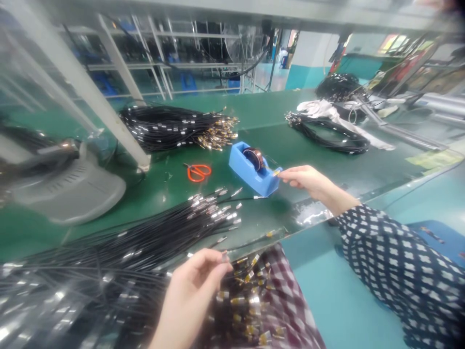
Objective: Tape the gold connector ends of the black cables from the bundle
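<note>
My right hand (308, 182) pinches the free end of the amber tape (276, 172) at the front edge of a blue tape dispenser (250, 169). A dark reddish-brown tape roll (254, 159) sits in the dispenser. Closer to me, my left hand (194, 286) has thumb and forefinger pressed together on a cable end with a small silvery tip (224, 256); the rest of that cable is hidden. Left of the dispenser, a bundle of black cables (156, 232) lies with silvery connectors pointing at it. Below my left hand are cable ends wrapped in amber tape (250, 300), over checked cloth (286, 295).
Orange-handled scissors (198, 172) lie left of the dispenser. Behind are a coiled cable bundle (170, 127) and a smaller coil (330, 133) beside white cloth (319, 109). A grey lamp-like housing (72, 184) and a white post (98, 111) stand at left.
</note>
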A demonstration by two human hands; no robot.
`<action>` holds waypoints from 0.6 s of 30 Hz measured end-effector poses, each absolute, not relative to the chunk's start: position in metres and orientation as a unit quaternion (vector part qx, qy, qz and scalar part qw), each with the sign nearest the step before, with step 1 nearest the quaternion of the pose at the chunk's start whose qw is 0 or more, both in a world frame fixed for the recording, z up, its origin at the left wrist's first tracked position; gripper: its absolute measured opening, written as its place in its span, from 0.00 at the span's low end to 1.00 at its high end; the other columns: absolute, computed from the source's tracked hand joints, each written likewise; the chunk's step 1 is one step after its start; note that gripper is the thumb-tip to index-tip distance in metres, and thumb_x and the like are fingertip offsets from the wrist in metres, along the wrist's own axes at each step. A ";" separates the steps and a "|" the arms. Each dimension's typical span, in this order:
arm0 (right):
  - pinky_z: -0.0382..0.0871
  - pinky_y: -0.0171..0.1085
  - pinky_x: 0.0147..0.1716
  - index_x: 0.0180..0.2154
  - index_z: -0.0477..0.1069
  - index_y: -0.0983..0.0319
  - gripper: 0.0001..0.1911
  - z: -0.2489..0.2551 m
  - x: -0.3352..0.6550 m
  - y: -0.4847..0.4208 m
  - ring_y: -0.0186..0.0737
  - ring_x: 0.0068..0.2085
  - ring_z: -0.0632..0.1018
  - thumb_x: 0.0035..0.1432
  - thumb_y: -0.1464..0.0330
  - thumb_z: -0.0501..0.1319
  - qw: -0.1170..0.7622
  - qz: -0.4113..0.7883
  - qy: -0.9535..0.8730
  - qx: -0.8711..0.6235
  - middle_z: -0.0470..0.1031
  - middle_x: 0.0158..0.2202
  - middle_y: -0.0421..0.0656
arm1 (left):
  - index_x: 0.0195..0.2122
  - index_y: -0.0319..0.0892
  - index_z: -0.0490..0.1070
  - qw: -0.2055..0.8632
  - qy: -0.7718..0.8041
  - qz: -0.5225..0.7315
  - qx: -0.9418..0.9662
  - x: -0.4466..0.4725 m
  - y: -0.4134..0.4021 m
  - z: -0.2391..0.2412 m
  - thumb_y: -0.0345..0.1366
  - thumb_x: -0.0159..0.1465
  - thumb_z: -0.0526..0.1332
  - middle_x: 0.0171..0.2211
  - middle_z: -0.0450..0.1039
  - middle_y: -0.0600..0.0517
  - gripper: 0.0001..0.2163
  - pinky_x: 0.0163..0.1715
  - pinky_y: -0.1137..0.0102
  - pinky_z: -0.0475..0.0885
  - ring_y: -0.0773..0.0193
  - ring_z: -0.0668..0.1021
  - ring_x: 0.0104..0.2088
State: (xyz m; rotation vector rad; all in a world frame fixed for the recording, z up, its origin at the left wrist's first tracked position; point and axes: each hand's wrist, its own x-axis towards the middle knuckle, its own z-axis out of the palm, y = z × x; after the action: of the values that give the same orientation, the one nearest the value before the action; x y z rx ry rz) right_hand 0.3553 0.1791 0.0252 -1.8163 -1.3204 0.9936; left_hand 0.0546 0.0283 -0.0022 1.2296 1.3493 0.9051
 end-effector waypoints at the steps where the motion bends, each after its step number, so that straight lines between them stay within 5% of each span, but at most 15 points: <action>1: 0.53 0.31 0.18 0.32 0.81 0.67 0.12 0.025 0.355 0.179 0.28 0.22 0.64 0.50 0.64 0.66 0.339 0.380 -0.505 -0.697 0.77 0.31 0.47 | 0.30 0.41 0.75 0.525 0.565 0.374 0.516 0.055 0.028 -0.002 0.40 0.58 0.65 0.28 0.77 0.51 0.08 0.26 0.72 0.68 0.65 0.73 0.25; 9: 0.64 0.32 0.25 0.30 0.80 0.67 0.10 0.025 0.347 0.175 0.33 0.26 0.71 0.50 0.66 0.65 0.349 0.329 -0.518 -0.709 0.78 0.29 0.47 | 0.29 0.41 0.75 0.526 0.567 0.354 0.525 0.056 0.031 0.004 0.40 0.58 0.64 0.27 0.75 0.51 0.07 0.27 0.70 0.69 0.63 0.74 0.25; 18: 0.64 0.36 0.27 0.26 0.77 0.64 0.08 0.026 0.342 0.179 0.40 0.28 0.75 0.51 0.68 0.61 0.265 0.174 -0.595 -0.738 0.78 0.27 0.46 | 0.30 0.41 0.75 0.520 0.566 0.353 0.534 0.056 0.030 0.002 0.40 0.58 0.64 0.27 0.76 0.51 0.07 0.26 0.71 0.69 0.65 0.73 0.23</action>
State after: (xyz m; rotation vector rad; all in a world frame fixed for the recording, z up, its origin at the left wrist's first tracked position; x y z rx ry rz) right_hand 0.3423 0.1792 0.0262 -1.9951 -1.6084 0.4711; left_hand 0.0564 0.0300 0.0023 1.2798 1.3565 0.8472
